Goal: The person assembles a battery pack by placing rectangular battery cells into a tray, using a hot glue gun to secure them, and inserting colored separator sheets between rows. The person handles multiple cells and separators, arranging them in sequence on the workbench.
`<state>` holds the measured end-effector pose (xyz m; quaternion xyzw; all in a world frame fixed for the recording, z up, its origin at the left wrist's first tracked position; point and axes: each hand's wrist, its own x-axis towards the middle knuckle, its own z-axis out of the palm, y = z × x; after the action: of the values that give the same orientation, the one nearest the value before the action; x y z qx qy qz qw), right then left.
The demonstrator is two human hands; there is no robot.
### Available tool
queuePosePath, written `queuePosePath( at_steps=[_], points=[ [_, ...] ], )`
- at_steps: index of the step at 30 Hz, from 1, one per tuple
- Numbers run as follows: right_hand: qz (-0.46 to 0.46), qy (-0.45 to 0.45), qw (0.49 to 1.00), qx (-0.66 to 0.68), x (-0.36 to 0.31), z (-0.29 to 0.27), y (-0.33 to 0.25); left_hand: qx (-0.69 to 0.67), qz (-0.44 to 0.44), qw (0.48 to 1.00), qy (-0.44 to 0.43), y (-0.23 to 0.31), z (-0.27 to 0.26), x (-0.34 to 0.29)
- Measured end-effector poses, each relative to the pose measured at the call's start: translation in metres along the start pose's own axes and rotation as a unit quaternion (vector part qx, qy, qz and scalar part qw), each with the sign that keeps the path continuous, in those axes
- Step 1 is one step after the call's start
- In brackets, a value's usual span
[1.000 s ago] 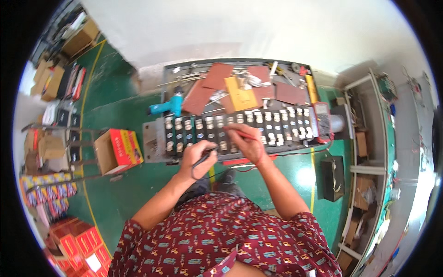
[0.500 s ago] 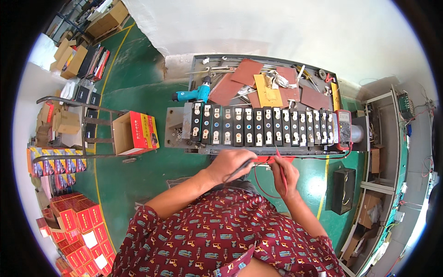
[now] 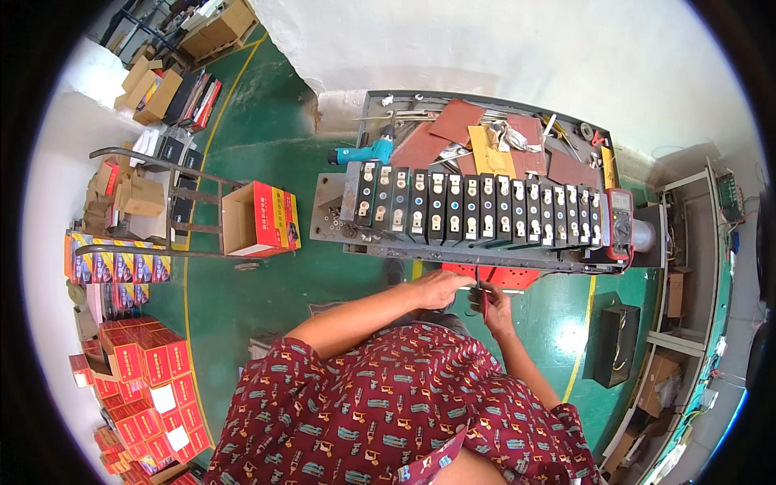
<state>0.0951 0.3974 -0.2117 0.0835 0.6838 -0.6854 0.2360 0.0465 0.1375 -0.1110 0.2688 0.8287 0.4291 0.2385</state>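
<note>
My left hand (image 3: 440,288) has its fingers pinched together, the tips at a black test probe (image 3: 477,276) that points away from me. In my right hand (image 3: 496,312) is a red test probe (image 3: 485,302), held close beside the black one. Both hands are just in front of the bench, their fingertips nearly meeting. Beyond them a row of black battery cells (image 3: 436,206) with pale metal terminals lines the bench's near side. At the row's right end stands a red-and-grey multimeter (image 3: 620,222). Exactly how the left fingers meet the black probe is partly hidden.
Behind the cells lie a teal cordless drill (image 3: 368,152), reddish-brown sheets (image 3: 457,121) and a yellow sheet (image 3: 491,153). A hand truck (image 3: 170,202) with an open red-and-yellow carton (image 3: 259,218) stands left. A black box (image 3: 617,343) and shelving (image 3: 679,339) are at right.
My hands have come closer together. The black probe, earlier slanting in my left hand, now points away from me beside the right hand. The view has shifted, so the bench appears further right.
</note>
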Motion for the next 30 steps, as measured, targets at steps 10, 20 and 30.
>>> queuePosePath(
  at_steps=[10, 20, 30],
  points=[
    [0.076, 0.006, 0.986, -0.151, -0.005, -0.011, -0.002, 0.047, -0.004, 0.997, 0.069, 0.051, -0.059, -0.038],
    [-0.444, 0.091, 0.822, -0.345, -0.017, 0.094, -0.217, 0.166, 0.006, 0.943, 0.288, 0.034, -0.197, -0.045],
    [-0.376, 0.176, 0.745, -0.521, 0.023, 0.159, -0.221, 0.106, 0.040, 0.993, 0.037, -0.005, -0.230, 0.057]
  ],
)
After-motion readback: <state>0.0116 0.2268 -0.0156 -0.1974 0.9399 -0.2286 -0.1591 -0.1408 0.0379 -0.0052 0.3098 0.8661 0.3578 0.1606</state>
